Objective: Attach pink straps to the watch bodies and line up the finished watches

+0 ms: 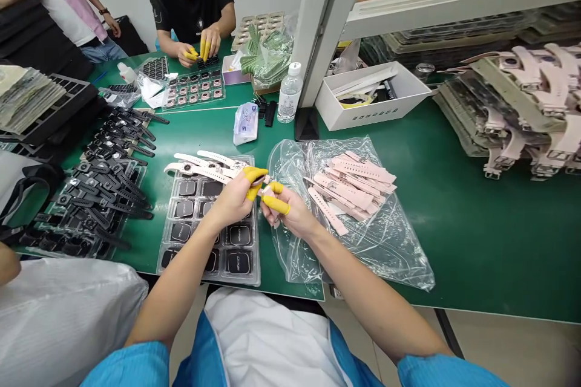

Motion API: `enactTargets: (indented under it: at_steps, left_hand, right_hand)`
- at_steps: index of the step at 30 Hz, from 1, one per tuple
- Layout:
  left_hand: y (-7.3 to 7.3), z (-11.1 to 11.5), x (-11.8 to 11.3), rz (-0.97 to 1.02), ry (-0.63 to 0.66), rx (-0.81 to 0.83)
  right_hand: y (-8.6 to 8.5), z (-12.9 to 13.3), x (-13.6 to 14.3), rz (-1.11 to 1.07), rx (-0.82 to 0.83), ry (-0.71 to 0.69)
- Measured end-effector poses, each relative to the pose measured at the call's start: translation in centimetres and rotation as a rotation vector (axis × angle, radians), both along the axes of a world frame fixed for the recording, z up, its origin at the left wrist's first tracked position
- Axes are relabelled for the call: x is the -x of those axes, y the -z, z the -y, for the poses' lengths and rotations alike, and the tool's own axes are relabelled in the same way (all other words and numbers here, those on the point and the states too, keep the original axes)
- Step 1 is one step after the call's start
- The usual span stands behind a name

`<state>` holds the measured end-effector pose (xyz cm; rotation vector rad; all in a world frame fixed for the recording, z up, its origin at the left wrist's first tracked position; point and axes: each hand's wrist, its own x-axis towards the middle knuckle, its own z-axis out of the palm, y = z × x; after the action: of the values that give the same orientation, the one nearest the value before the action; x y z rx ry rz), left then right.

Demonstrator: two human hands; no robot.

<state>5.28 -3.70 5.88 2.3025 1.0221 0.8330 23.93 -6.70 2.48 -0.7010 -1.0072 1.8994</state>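
My left hand (236,196), with yellow finger cots, pinches a dark watch case (259,181) above the far right of a clear tray (255,254). Beside it my right hand (290,210), also in yellow finger cots, grips a pale pink watch strap (269,195), brought up against the case. My fingers cover much of the joint between them. In the tray's pockets lie several square dark watch cases (239,234). Pink-strapped watches (204,166) rest across its far edge. To the right, a pile of loose pink straps (349,184) lies on a clear plastic bag (390,254).
Black-strapped watches (102,187) crowd the table's left. Beyond the tray stand a tissue pack (246,123), a water bottle (289,94), a metal post (318,30) and a white box (381,106). Stacked trays with pink watches (521,103) are at right. A co-worker's gloved-finger hands (206,45) work opposite.
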Motion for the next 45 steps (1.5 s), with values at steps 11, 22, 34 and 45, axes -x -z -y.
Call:
enactTargets:
  at_steps: [11, 22, 34, 45]
  left_hand:
    - [0.4, 0.0, 0.3, -0.084, 0.098, -0.017]
    - [-1.0, 0.5, -0.3, -0.078, 0.082, 0.074]
    - [-0.5, 0.6, -0.7, -0.222, 0.086, 0.144]
    - [0.1, 1.0, -1.0, 0.027, -0.117, 0.238]
  right_hand:
    - [-0.4, -0.1, 0.2, -0.087, 0.116, -0.017]
    - [-0.2, -0.2, 0.0, -0.165, 0.198, 0.013]
    - [-0.3, 0.5, -0.4, -0.008, 0.171, -0.001]
    - [-0.9, 0.6, -0.7, 0.03, 0.198, -0.011]
